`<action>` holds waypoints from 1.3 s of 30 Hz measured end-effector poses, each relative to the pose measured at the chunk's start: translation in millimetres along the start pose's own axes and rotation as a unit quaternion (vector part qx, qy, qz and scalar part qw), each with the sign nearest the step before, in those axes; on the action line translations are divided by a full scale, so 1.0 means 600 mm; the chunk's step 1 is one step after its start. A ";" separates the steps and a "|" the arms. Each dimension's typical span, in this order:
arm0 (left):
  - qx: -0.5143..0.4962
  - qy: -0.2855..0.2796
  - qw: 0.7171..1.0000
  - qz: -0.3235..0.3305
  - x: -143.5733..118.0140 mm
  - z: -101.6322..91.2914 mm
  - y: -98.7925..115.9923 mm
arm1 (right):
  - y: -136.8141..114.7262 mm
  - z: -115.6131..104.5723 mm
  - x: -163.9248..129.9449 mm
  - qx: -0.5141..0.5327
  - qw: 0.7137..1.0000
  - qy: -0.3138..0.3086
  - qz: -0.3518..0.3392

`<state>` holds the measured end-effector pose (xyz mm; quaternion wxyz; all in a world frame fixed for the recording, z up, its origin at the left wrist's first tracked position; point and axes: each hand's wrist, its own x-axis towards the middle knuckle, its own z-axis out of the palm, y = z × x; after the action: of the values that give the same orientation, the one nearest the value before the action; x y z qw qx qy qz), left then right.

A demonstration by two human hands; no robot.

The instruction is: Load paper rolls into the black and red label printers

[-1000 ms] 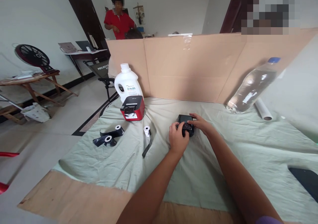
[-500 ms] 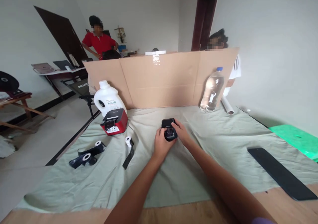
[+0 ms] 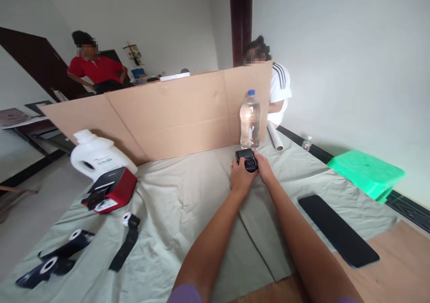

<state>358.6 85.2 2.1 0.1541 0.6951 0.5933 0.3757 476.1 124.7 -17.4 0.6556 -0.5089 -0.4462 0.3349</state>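
Between my two hands is a small black device point(image 3: 247, 156), boxy like a portable receipt printer, just in front of the water bottle point(image 3: 250, 119). My left hand point(image 3: 241, 176) grips its left and near side, with the fingertips over a dark recessed part on top. Along the right edge, my right hand point(image 3: 264, 168) is closed against it. What the fingertips press on is too small to make out. A black-and-red printer point(image 3: 116, 188) rests to the left, with dark material at its front slot. Nearer me lies a partly unrolled black roll point(image 3: 129, 231).
More black rolls point(image 3: 55, 262) lie at the left. A white jug point(image 3: 97, 153) stands behind the red printer, before a cardboard screen point(image 3: 178, 119). A black slab point(image 3: 337, 229) and a green stool point(image 3: 366, 170) are at right. A white tube point(image 3: 276, 137) lies by the bottle. Two people are beyond.
My view has turned to the right, so the table's things appear farther left. Both hands still hold the black device, which now appears closer to the water bottle.
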 end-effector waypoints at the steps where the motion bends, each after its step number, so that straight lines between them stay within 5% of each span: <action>1: 0.005 -0.007 1.000 -0.006 -0.001 0.012 0.002 | 0.011 -0.007 0.001 -0.006 1.000 -0.001 0.001; 8: 0.045 -0.018 0.999 -0.006 -0.012 0.043 -0.006 | 0.051 -0.015 -0.005 -0.066 0.997 0.035 -0.008; 14: 0.035 -0.030 0.999 -0.002 -0.021 0.024 -0.004 | 0.051 -0.013 -0.017 -0.132 0.985 0.084 -0.068; 18: 0.001 0.003 1.000 0.028 -0.031 -0.048 -0.016 | 0.030 -0.020 -0.023 -0.179 0.960 0.133 -0.170; 22: -0.022 0.058 0.998 0.026 -0.042 -0.206 -0.071 | -0.016 0.008 -0.043 -0.233 0.912 0.102 -0.323; 26: -0.073 0.166 0.983 0.029 -0.058 -0.442 -0.189 | -0.052 0.105 -0.110 -0.222 0.897 -0.024 -0.382; 29: -0.060 0.272 0.960 -0.027 -0.071 -0.615 -0.326 | -0.065 0.211 -0.186 -0.175 0.903 -0.179 -0.348; 31: -0.057 0.366 0.925 -0.088 -0.075 -0.696 -0.427 | -0.074 0.293 -0.232 -0.134 0.907 -0.270 -0.295; 33: -0.093 0.393 0.898 -0.176 -0.071 -0.735 -0.517 | -0.084 0.385 -0.266 -0.097 0.905 -0.341 -0.234; 35: -0.114 0.374 0.886 -0.250 -0.060 -0.738 -0.582 | -0.091 0.482 -0.282 -0.063 0.902 -0.400 -0.152; 39: -0.118 0.295 0.911 -0.263 -0.040 -0.699 -0.638 | -0.079 0.659 -0.275 -0.018 0.888 -0.460 -0.009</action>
<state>-208.7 60.6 22.6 0.1461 0.3479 0.7241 0.5773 47.2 111.0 21.0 0.3708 -0.3052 -0.7081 0.5177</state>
